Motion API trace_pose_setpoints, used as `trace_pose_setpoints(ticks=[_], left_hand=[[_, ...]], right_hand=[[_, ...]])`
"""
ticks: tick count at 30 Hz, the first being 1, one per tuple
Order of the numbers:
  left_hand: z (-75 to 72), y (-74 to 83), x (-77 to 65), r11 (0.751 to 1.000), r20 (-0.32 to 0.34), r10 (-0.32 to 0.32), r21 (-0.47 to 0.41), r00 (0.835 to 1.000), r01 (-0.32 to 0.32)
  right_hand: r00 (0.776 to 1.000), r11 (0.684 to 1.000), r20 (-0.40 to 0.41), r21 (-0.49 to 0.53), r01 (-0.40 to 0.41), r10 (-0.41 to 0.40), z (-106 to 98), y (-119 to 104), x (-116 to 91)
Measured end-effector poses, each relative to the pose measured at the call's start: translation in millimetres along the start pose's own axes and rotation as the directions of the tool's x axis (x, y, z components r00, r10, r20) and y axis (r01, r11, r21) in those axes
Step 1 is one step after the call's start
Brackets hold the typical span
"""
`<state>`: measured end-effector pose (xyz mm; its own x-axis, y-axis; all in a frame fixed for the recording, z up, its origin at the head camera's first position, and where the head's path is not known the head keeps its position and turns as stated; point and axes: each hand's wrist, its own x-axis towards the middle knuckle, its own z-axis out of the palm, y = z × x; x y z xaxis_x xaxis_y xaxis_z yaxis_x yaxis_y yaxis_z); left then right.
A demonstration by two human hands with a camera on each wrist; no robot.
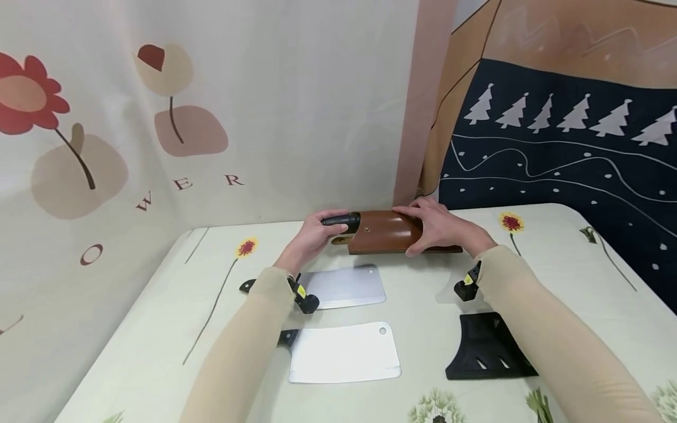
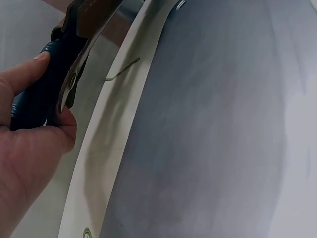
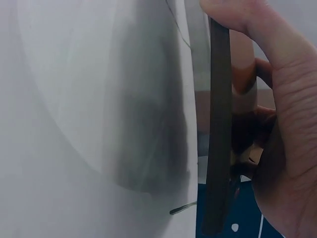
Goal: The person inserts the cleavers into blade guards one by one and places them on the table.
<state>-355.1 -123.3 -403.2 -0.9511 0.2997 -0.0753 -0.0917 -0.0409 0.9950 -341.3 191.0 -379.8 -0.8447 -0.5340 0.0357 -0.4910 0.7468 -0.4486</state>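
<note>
At the far side of the table, my left hand (image 1: 311,236) grips the black handle (image 1: 344,221) of a knife. Its blade is hidden inside a brown leather sheath (image 1: 379,234). My right hand (image 1: 443,226) holds the sheath near its right end, thumb at the front lower edge and fingers over the top. In the left wrist view, thumb and fingers wrap the dark handle (image 2: 42,91), close to a strap with a metal snap. The right wrist view shows the sheath's dark edge (image 3: 219,124) between thumb and fingers, above the tabletop.
Two cleavers lie nearer on the flowered tablecloth (image 1: 418,346): a grey-bladed cleaver (image 1: 349,286) partly under my left forearm, and a bright-bladed cleaver (image 1: 344,353) below it. A black blade cover (image 1: 483,346) lies beside my right forearm. A curtain (image 1: 296,117) hangs behind the table.
</note>
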Motion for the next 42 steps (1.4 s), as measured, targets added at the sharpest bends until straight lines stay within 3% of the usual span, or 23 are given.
trace_pose_setpoints(ticks=[8, 14, 18, 24, 29, 34, 42], left_hand=[[-2.6, -5.0, 5.6, 0.996, -0.038, 0.0, 0.087, 0.999, 0.003], [-4.9, -11.3, 8.0, 0.986, -0.102, 0.007, 0.165, 0.995, 0.01], [-7.1, -14.3, 7.7, 0.988, -0.138, -0.004, 0.15, 0.99, 0.025], [-10.1, -13.6, 4.8, 0.997, -0.134, -0.019, 0.069, 0.991, 0.028], [-17.9, -8.1, -3.4, 0.996, -0.113, -0.045, 0.068, 0.993, 0.053], [-25.6, 0.1, -14.4, 0.984, -0.064, -0.064, 0.161, 0.996, 0.074], [-47.1, 21.5, -55.4, 0.969, -0.021, 0.021, 0.245, 1.0, -0.016]], right_hand=[[1.0, 1.0, 0.021, -0.025, -0.004, 0.005, 2.1, 1.3, 7.0], [0.999, 0.999, 0.027, -0.038, -0.02, 0.021, 10.3, 7.7, 12.3], [0.998, 0.999, 0.039, -0.021, -0.045, 0.046, 15.6, 12.1, 13.9], [0.997, 0.997, 0.045, 0.007, -0.071, 0.07, 19.3, 16.1, 16.0], [0.996, 0.998, 0.052, 0.006, -0.067, 0.067, 19.0, 17.3, 11.7], [0.996, 0.995, 0.034, 0.041, -0.086, 0.085, 13.4, 19.3, -4.7], [0.998, 0.989, 0.023, 0.135, -0.057, 0.054, -4.0, 11.9, -37.3]])
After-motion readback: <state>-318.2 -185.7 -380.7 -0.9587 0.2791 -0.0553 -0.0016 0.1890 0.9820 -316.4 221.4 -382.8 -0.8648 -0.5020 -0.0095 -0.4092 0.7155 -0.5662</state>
